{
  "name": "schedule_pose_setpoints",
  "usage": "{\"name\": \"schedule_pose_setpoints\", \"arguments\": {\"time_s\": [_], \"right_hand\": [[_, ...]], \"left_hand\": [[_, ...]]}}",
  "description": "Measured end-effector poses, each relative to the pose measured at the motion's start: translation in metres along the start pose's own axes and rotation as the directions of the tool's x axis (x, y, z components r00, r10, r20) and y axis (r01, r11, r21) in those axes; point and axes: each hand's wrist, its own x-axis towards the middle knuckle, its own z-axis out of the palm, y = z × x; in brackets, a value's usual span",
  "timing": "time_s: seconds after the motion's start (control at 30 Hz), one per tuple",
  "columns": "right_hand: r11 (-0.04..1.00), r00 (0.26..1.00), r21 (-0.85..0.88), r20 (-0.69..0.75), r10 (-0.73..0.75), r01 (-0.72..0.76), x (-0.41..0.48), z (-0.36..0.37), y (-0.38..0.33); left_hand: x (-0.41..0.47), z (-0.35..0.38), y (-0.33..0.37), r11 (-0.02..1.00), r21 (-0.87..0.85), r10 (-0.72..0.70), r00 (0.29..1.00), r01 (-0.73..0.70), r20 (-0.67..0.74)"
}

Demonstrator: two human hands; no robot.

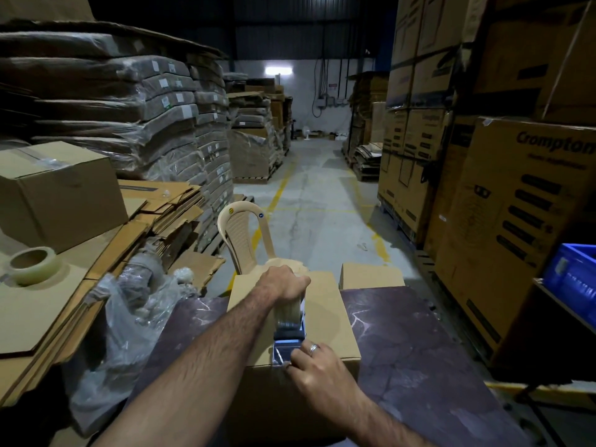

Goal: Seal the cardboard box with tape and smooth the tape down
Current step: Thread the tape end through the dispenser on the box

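Cardboard box [325, 321]: stands closed on a dark marbled table [419, 343], long axis running away from the person, directly under both hands.
Left arm: bare forearm reaches from the lower left diagonally up over the box top, wrist raised above the panel.
Left hand [285, 285]: fingers wrapped tightly round the handle of the tape dispenser [290, 321], knuckles up, at the far half of the box.
Tape dispenser position: sits on the box's centre line, roll upright, its near end close to the right hand.
Right arm: enters from the lower right, forearm angled up and inward to the near edge of the box.
Right hand [314, 362]: thumb presses the tape strip [283, 350] onto the near top edge; the ringed fingers lie loosely bent on the top panel and clasp nothing.
Tape strip position: clear, lies along the seam from the near edge to the dispenser, wrinkled under the thumb.
Spare tape roll [30, 264]: lies flat on flattened cardboard sheets [64, 301] at the left, well apart from the box.
Plastic chair [245, 233]: beige, just beyond the far end of the box.
Blue crate [574, 272]: at the right edge.
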Motion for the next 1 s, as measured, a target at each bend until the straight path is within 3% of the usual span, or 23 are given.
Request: {"name": "schedule_pose_setpoints", "arguments": {"time_s": [0.17, 0.33, 0.5, 0.57, 0.67, 0.83, 1.0], "right_hand": [[0.998, 0.999, -0.046, -0.037, 0.031, -0.033, -0.009, 0.003, -0.002], [0.996, 0.989, -0.051, -0.131, 0.064, -0.071, -0.012, 0.007, -0.006], [0.996, 0.986, -0.053, -0.158, 0.062, -0.071, -0.011, 0.012, -0.010], [0.996, 0.981, -0.035, -0.182, 0.070, -0.077, -0.011, 0.014, -0.012], [1.000, 0.983, -0.014, -0.183, 0.014, -0.017, -0.017, 0.015, -0.014], [0.999, 0.994, -0.052, -0.107, -0.018, 0.013, -0.030, 0.012, -0.016], [0.996, 0.989, -0.084, -0.146, 0.015, -0.028, -0.030, 0.012, -0.018]], "left_hand": [[-0.024, 0.007, -0.003, 0.978, -0.209, -0.069, 0.974, 0.023, -0.217], [-0.048, 0.024, -0.011, 0.991, -0.101, 0.054, 0.956, -0.087, -0.287], [-0.050, 0.032, -0.002, 0.991, -0.124, -0.020, 0.890, -0.042, -0.456], [-0.046, 0.032, -0.001, 0.997, -0.062, 0.019, 0.890, -0.053, -0.456], [-0.034, 0.022, -0.002, 0.998, 0.024, 0.068, 0.936, -0.064, -0.345], [-0.010, 0.002, 0.002, 0.998, 0.056, -0.025, 0.993, 0.032, -0.119], [-0.025, 0.012, 0.007, 0.991, -0.047, -0.132, 0.948, 0.124, -0.291]]}}
